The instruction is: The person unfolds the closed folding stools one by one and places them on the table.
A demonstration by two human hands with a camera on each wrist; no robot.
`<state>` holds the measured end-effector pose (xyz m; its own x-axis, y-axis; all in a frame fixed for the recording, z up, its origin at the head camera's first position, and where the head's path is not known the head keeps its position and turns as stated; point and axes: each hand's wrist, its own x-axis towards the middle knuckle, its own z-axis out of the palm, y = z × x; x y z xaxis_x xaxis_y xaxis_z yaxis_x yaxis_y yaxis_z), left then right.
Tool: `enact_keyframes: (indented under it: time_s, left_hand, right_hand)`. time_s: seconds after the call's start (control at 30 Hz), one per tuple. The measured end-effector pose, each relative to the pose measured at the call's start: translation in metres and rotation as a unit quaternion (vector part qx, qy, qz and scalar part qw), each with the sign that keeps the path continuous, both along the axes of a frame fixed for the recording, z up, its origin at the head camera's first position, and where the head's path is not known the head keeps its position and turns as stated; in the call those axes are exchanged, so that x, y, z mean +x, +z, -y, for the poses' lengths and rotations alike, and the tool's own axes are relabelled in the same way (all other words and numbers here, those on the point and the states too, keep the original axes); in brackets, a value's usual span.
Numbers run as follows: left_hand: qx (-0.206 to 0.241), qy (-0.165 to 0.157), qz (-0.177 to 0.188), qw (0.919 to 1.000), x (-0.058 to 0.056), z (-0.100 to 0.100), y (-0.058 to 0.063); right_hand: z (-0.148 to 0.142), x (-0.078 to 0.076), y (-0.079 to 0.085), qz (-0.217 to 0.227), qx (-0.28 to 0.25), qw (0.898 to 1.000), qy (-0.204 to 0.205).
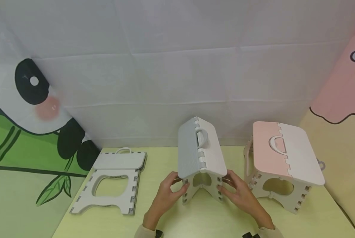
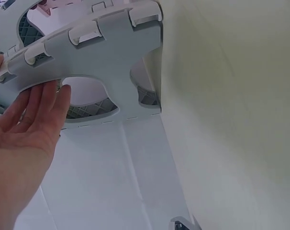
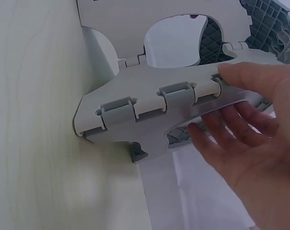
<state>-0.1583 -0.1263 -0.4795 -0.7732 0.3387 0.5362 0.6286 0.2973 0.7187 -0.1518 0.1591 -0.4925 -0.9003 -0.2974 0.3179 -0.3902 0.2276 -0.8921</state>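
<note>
A grey and white folding stool (image 1: 187,150) stands partly unfolded in the middle of the table, its two top halves sloping like a roof. My left hand (image 1: 166,195) grips its left leg panel; in the left wrist view the fingers (image 2: 48,103) reach into the panel's cut-out. On the other side, my right hand (image 1: 240,193) holds the right leg panel. The right wrist view has that thumb (image 3: 245,76) on the hinged leg edge and the fingers curled into the opening below. The stool's lattice underside shows partly there.
A white folding stool (image 1: 119,161) lies folded flat on the table (image 1: 153,162) at left. To the right, a pink and white folding stool (image 1: 268,145) stands unfolded near my right hand. A pale sheet (image 1: 177,76) hangs behind the table.
</note>
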Motion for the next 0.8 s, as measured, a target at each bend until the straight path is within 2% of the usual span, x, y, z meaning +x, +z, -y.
enact_keyframes:
  time_s: [0.1, 0.23, 0.5, 0.8]
  left_hand:
    - [-0.009, 0.012, -0.012, 0.9998, -0.004, 0.003, -0.007]
    - [-0.021, 0.030, -0.028, 0.9989, -0.005, 0.005, -0.008]
    - [-0.055, 0.071, -0.035, 0.9953, -0.001, 0.005, 0.000]
    - [-0.070, 0.100, -0.040, 0.9918, 0.000, 0.008, 0.009]
  right_hand:
    - [0.001, 0.000, 0.001, -0.010, 0.013, 1.000, -0.003]
    - [0.002, 0.000, 0.003, -0.021, 0.034, 0.999, -0.010]
    - [0.000, 0.001, 0.012, -0.035, 0.076, 0.996, -0.036]
    - [-0.004, 0.001, 0.024, -0.053, 0.118, 0.989, -0.076]
